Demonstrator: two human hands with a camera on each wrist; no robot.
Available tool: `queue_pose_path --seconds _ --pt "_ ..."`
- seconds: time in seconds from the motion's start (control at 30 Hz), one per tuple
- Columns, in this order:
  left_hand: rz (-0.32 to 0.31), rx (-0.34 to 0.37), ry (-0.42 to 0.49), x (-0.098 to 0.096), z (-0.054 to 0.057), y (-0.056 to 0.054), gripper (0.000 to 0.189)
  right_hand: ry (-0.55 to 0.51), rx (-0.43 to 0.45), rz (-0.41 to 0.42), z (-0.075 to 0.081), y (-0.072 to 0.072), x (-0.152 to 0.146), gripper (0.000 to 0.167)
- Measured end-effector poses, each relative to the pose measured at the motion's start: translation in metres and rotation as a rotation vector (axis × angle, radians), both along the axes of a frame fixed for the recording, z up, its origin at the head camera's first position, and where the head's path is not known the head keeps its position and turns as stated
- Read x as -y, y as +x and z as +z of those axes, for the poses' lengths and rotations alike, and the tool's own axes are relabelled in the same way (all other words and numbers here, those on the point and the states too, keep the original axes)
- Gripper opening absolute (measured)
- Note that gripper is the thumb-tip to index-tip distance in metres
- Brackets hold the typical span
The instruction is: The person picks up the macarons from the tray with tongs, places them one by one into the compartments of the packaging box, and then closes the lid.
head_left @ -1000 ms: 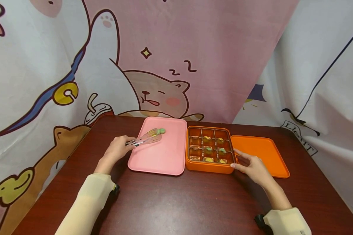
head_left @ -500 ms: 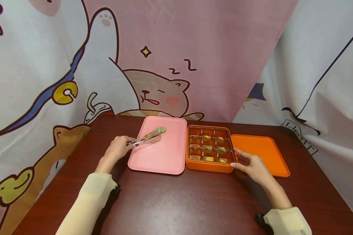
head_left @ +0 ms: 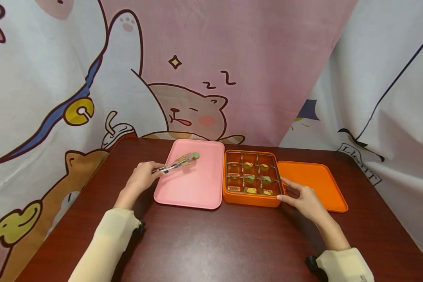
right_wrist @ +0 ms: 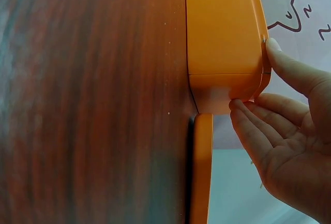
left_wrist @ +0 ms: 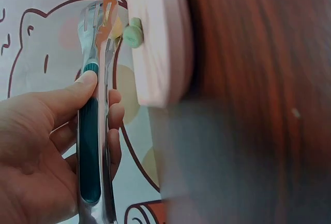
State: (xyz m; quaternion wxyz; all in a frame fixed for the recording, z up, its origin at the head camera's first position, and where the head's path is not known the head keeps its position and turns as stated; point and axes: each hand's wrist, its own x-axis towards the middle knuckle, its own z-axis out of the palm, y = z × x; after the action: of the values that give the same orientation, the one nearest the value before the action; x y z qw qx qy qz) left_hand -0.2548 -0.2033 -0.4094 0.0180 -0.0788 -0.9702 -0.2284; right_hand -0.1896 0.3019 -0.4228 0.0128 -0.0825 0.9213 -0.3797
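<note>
Dark wood bench [head_left: 211, 239]; a person's two arms reach in from its front edge. Left hand [head_left: 140, 178], beyond the left edge of the pink tray [head_left: 187, 192]: grip wrapped round the dark-inlaid handle of metal tongs [head_left: 176, 164], thumb against the inlay, fingers on the far side. Tongs slant across the tray's left edge toward its back. Small knobbed green piece [head_left: 196, 155] at their tips, about mid-width near the tray's back edge; cannot tell whether the tips pinch it. Orange box [head_left: 252, 200] just beside the tray's right edge, three rows by three columns; small yellow and green pieces [head_left: 251, 191] in the middle and right columns. Right hand [head_left: 304, 201] at the box's front right corner: grip spread, thumb touching the rim, fairly straight fingertips touching the right wall. Flat orange lid [head_left: 310, 184] lies by that wall, toward the bench's right edge.
</note>
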Motion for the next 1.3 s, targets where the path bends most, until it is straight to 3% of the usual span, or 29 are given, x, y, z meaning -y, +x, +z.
queue_pose_path --seconds 0.4,0.73,1.3 --pt "-0.074 -0.042 0.079 -0.03 0.009 0.005 0.032 0.007 -0.019 0.01 0.0 0.002 0.0 0.071" --pt "-0.218 -0.084 0.106 -0.061 0.017 0.016 0.033 0.005 -0.024 0.008 -0.001 0.001 0.0 0.072" --pt "-0.321 -0.094 0.104 -0.097 0.013 0.026 0.032 -0.001 -0.031 0.009 -0.002 0.001 -0.001 0.072"
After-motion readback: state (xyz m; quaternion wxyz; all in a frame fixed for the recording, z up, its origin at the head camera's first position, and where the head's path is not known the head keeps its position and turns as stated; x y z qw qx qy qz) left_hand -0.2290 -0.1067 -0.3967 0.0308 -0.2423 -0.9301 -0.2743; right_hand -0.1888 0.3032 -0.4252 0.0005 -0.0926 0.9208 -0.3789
